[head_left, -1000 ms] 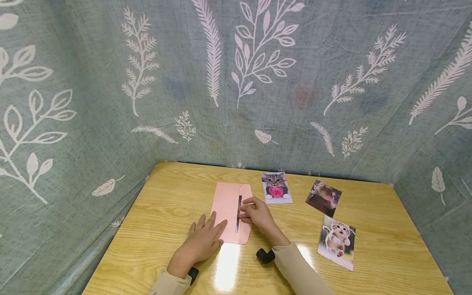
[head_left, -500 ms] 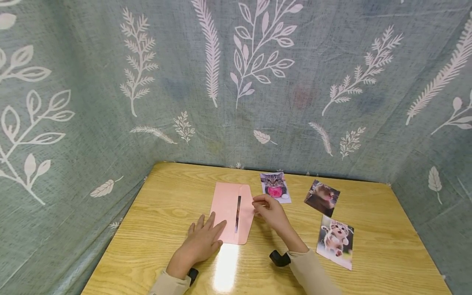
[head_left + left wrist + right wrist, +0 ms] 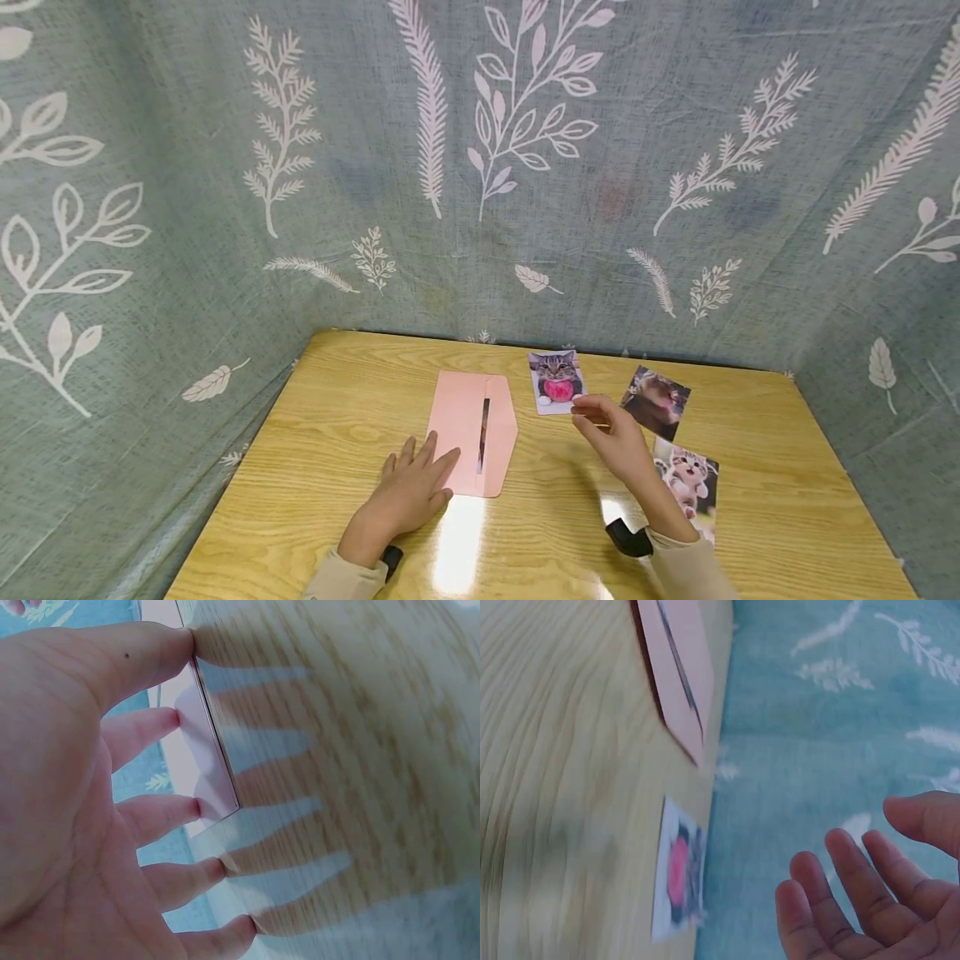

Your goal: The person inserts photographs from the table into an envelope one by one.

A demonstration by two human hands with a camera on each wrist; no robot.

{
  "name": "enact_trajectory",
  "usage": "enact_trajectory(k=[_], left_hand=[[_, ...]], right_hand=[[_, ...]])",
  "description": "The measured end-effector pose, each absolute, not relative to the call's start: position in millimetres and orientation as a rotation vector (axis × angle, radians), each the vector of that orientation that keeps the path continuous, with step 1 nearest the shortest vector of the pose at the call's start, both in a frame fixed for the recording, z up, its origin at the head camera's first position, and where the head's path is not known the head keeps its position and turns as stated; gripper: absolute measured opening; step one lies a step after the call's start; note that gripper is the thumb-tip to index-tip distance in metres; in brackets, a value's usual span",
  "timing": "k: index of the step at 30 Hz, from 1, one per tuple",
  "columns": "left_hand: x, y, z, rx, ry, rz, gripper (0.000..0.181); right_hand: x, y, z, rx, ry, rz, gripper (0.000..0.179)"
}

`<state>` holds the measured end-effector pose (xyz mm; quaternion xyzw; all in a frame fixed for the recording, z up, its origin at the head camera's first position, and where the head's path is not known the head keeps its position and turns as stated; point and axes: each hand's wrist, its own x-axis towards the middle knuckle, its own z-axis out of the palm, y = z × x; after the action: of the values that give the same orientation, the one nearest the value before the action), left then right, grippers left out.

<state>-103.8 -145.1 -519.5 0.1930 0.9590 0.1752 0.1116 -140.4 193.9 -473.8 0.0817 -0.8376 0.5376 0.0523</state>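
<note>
A pink envelope [image 3: 456, 400] lies on the wooden table with its flap unfolded to the right. Through its slit shows a dark strip of a photo [image 3: 483, 435]. My left hand [image 3: 408, 500] rests spread at the envelope's near left side; in the left wrist view, two fingertips [image 3: 166, 718] touch the envelope's surface, and the others touch down at its edge and on the table. Holding nothing, my right hand [image 3: 617, 442] hovers over the table right of the envelope, its fingers loosely bent, near a photo of a cat with a pink round thing [image 3: 557, 385].
Two more photos lie at the right: a dark, glare-washed one [image 3: 662, 398] and one of a kitten [image 3: 693, 475], partly covered by my right forearm. A leaf-patterned grey-green cloth [image 3: 480, 275] hangs round the back and sides of the table [image 3: 345, 392].
My right hand has left the envelope's slit, passed along the flap and moved right above the table. The flap stands wider unfolded. My left hand has stayed in place.
</note>
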Motion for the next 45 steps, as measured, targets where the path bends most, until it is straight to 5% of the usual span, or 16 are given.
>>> enact_trajectory(k=[26,36,45], left_hand=[[-102,-144,-517,0.57,2.8,0.541,0.059],[-102,-145,-516,0.563,2.804,0.551,0.058],[-103,-145,-518,0.581,2.815,0.549,0.059]], right_hand=[[-96,336,-489,-0.032,-2.851,1.254,0.058],[-97,366,-508,0.052,-3.091,0.925,0.079],[-98,369,-517,0.04,-3.119,0.842,0.08]])
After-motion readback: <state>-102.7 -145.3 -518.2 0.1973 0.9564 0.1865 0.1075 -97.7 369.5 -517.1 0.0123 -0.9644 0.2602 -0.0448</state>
